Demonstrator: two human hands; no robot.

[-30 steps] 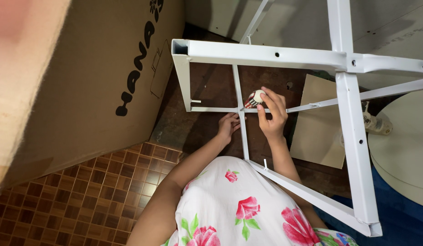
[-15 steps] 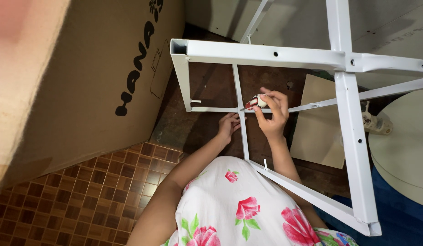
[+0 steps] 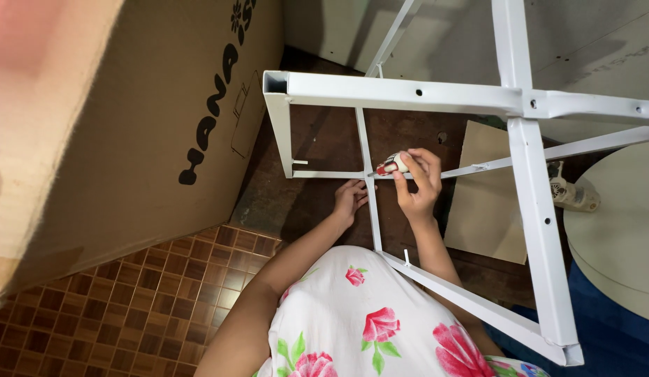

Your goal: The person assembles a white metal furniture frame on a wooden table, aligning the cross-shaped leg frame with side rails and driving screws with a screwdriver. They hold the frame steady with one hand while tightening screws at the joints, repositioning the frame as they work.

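A white metal frame (image 3: 408, 94) of square tubes and thin cross rods stands in front of me. My left hand (image 3: 349, 200) grips a thin vertical rod of the frame just below where it crosses a horizontal rod. My right hand (image 3: 416, 183) holds a small red-and-white object (image 3: 392, 166) against that crossing, its tip pointing left. My arms reach out from a white dress with pink flowers (image 3: 370, 324).
A large brown cardboard box (image 3: 129, 132) fills the left side. A flat cardboard piece (image 3: 486, 192) lies on the dark floor behind the frame. A round pale tabletop (image 3: 617, 237) sits at right, with a small bottle-like item (image 3: 572, 195) beside it. Brown tiles (image 3: 143, 314) lie at lower left.
My right hand has turned the small red-and-white object so its tip now points left at the rod crossing. My left hand stays on the vertical rod.
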